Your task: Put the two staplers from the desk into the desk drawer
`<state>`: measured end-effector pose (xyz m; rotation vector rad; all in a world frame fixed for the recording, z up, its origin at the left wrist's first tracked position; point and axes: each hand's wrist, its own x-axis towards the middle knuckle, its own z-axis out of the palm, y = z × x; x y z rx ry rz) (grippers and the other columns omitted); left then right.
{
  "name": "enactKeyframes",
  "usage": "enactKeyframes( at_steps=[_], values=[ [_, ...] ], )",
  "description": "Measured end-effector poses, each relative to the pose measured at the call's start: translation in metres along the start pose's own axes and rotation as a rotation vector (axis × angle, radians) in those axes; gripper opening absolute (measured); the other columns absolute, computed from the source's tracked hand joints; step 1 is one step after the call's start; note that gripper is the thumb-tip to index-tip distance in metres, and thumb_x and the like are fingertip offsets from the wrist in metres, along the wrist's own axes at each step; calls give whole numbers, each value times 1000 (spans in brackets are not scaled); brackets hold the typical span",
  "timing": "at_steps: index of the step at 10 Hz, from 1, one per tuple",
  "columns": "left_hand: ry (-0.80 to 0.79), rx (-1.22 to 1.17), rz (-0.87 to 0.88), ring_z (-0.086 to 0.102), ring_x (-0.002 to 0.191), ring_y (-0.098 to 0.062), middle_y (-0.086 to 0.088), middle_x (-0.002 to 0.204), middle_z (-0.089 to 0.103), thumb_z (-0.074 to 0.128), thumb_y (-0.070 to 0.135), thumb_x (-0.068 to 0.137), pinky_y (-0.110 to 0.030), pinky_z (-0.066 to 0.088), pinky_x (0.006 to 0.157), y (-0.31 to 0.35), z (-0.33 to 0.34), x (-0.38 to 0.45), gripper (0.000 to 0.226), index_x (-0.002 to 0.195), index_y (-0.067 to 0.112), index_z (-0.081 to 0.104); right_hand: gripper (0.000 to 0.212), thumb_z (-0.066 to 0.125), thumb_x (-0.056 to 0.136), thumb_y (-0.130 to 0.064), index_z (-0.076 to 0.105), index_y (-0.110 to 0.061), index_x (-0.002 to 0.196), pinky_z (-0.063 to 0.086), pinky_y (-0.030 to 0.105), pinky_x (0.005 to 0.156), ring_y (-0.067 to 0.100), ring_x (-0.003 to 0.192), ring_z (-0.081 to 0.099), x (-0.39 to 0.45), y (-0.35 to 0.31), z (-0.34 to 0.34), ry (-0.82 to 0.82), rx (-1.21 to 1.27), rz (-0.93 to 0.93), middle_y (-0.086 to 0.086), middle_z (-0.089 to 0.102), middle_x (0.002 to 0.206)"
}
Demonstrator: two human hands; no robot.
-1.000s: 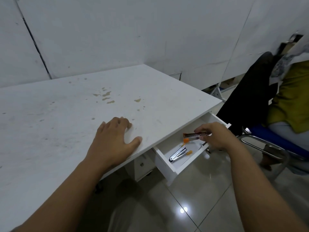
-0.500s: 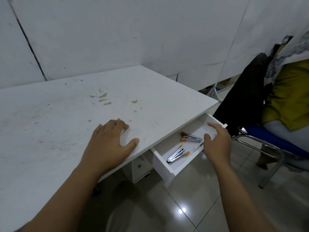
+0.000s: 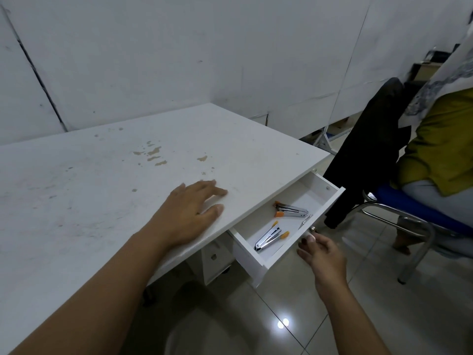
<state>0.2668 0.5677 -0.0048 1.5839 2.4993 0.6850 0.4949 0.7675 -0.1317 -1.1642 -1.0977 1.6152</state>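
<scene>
White-walled office: both staplers (image 3: 291,210) (image 3: 268,238) are lying inside the open desk drawer (image 3: 258,260), long axes running toward its front panel, as the empty, loosely curled right hand (image 3: 323,254) is reaching its knob (image 3: 312,229) while the left hand (image 3: 188,213) is resting flat on the desk (image 3: 102,188).

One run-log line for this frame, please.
staplers: both in open drawer | left hand: flat on desk | right hand: at drawer front, empty

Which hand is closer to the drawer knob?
The right hand. Its fingertips are right by the drawer knob on the open drawer's front. The left hand lies flat on the desk, farther away.
</scene>
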Motion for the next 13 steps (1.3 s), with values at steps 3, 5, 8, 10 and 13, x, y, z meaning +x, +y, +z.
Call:
enactKeyframes(
  at_steps=[3, 5, 8, 10, 13],
  values=[
    [51, 19, 23, 28, 147, -2, 14, 160, 37, 39, 54, 95, -28, 9, 118, -9, 1, 2, 50, 144, 42, 48, 20, 68, 95, -6, 67, 0, 114, 61, 19, 66, 30, 88, 73, 9, 3, 1, -49, 54, -87, 21, 75, 97],
    [74, 22, 24, 25, 148, -1, 15, 161, 35, 43, 48, 100, -23, 6, 117, -8, 3, 1, 46, 145, 41, 47, 12, 72, 93, -12, 73, -13, 105, 60, 34, 83, 24, 88, 78, 16, -2, 28, -128, 36, -128, 15, 79, 96],
    [83, 23, 24, 25, 148, -1, 17, 161, 35, 43, 50, 99, -25, 7, 118, -8, 2, 0, 46, 145, 42, 47, 9, 69, 95, -12, 71, -11, 104, 62, 31, 79, 27, 93, 77, 30, -6, 72, -172, 38, -79, 18, 76, 101],
    [97, 13, 28, 27, 147, 1, 18, 160, 36, 44, 50, 99, -24, 8, 118, -9, 2, 0, 46, 144, 42, 49, 12, 66, 97, -9, 70, -7, 108, 62, 36, 83, 29, 94, 76, 38, -6, 78, -194, 28, -58, 18, 76, 104],
    [119, -27, 12, 31, 145, 0, 19, 157, 40, 49, 51, 97, -26, 12, 119, -8, 0, 0, 45, 141, 41, 52, 30, 66, 98, -12, 63, -4, 127, 63, 40, 84, 23, 97, 76, 33, -14, 78, -194, -76, -27, 17, 74, 112]
  ],
)
